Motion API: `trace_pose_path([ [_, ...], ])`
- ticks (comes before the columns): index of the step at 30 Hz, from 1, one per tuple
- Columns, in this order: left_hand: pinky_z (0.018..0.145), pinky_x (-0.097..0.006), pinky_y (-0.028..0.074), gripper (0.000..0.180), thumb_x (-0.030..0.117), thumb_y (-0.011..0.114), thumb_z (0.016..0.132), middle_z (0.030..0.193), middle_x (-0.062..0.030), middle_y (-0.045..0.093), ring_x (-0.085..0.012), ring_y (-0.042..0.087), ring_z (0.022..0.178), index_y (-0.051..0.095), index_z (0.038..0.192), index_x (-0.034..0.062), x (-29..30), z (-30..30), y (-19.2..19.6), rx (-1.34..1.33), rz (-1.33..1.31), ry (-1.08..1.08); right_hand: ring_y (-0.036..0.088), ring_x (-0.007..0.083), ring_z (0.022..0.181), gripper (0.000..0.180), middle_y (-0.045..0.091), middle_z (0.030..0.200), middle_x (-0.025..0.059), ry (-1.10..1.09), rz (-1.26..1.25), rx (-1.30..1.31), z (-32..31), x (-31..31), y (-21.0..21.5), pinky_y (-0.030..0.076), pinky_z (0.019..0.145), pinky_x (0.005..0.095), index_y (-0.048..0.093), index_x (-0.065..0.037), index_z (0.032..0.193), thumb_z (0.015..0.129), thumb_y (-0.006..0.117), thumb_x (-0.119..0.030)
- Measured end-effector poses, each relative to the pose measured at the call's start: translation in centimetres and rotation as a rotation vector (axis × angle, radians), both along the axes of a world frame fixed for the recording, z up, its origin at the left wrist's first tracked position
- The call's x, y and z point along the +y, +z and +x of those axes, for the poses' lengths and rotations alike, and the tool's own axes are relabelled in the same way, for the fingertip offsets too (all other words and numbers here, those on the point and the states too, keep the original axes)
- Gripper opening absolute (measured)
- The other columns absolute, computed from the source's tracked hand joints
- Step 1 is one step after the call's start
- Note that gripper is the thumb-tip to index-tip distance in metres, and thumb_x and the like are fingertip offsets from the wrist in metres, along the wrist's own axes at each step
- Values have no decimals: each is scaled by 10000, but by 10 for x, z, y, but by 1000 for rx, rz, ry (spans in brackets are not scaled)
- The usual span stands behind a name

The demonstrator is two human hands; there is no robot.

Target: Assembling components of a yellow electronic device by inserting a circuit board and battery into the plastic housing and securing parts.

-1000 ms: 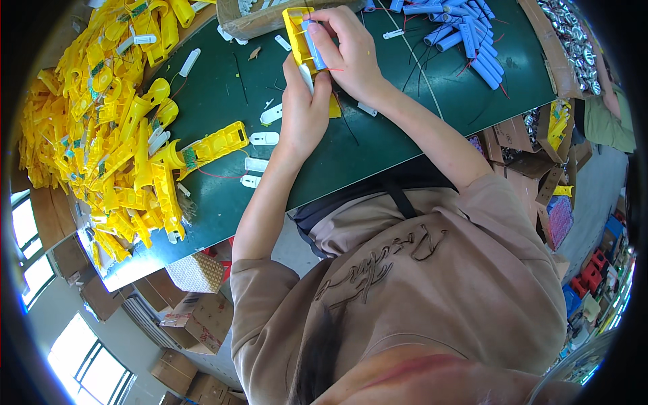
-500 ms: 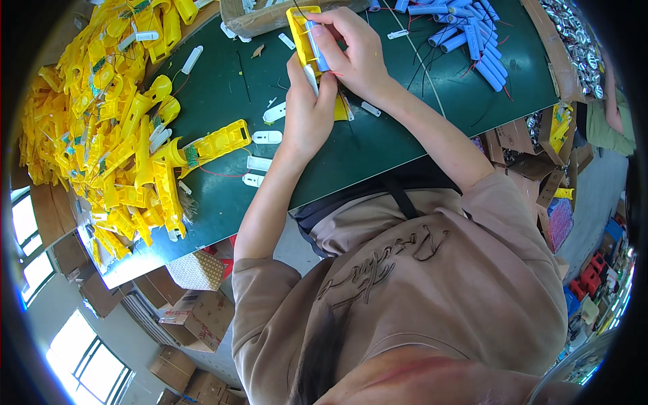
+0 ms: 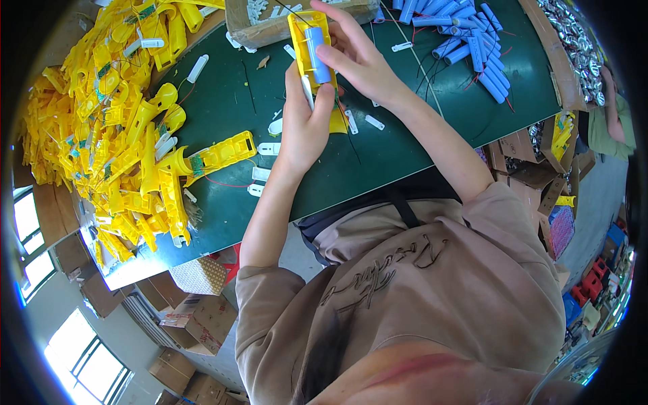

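A yellow plastic casing half (image 3: 297, 32) is gripped in my left hand (image 3: 304, 128), with the thumb along its lower end. Inside the casing lies a blue cylindrical battery (image 3: 314, 42), a dark wire rising from its top. My right hand (image 3: 370, 73) rests at the casing's right side: its thumb is on the battery, its index finger stretches past the top, and the other fingers are partly hidden. A white strip (image 3: 307, 91) shows between my left hand and the casing. Another yellow piece (image 3: 339, 121) sits below, partly covered by my hands.
A heap of yellow casings (image 3: 115, 135) with green circuit boards covers the table's left. Blue batteries (image 3: 476, 50) are piled at the far right, beyond them shiny metal parts (image 3: 574, 50). A cardboard box (image 3: 270, 34) stands at the far edge. White plastic pieces (image 3: 268, 148) lie scattered on the green table (image 3: 378, 158).
The battery has turned within the casing and shows more of its side. My right index finger has moved off it and stretched out, while the thumb stays on the battery.
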State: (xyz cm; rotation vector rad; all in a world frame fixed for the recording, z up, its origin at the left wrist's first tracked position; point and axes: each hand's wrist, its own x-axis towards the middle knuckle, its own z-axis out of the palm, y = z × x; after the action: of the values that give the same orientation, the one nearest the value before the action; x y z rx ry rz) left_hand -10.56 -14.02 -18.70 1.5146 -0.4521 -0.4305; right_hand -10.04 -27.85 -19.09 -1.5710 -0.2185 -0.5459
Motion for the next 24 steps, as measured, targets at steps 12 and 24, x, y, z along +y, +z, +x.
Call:
trace_pose_path([
  [12, 645, -315, 522, 383, 95, 391, 937, 951, -124, 531, -165, 575, 750, 257, 1292, 38, 2, -6, 11, 219, -207, 117, 579, 142, 716, 279, 583, 876, 46, 4, -456, 96, 52, -73, 26, 465, 598, 276, 559, -65, 1146, 936, 505, -239],
  [24, 648, -343, 527, 393, 137, 401, 949, 955, -138, 520, -179, 582, 725, 234, 1298, 64, 15, 12, 8, 146, -349, 362, 618, 349, 803, 151, 621, 806, 206, 39, -1445, -215, 202, -31, 10, 497, 704, 436, 625, -10, 809, 759, 537, -122],
])
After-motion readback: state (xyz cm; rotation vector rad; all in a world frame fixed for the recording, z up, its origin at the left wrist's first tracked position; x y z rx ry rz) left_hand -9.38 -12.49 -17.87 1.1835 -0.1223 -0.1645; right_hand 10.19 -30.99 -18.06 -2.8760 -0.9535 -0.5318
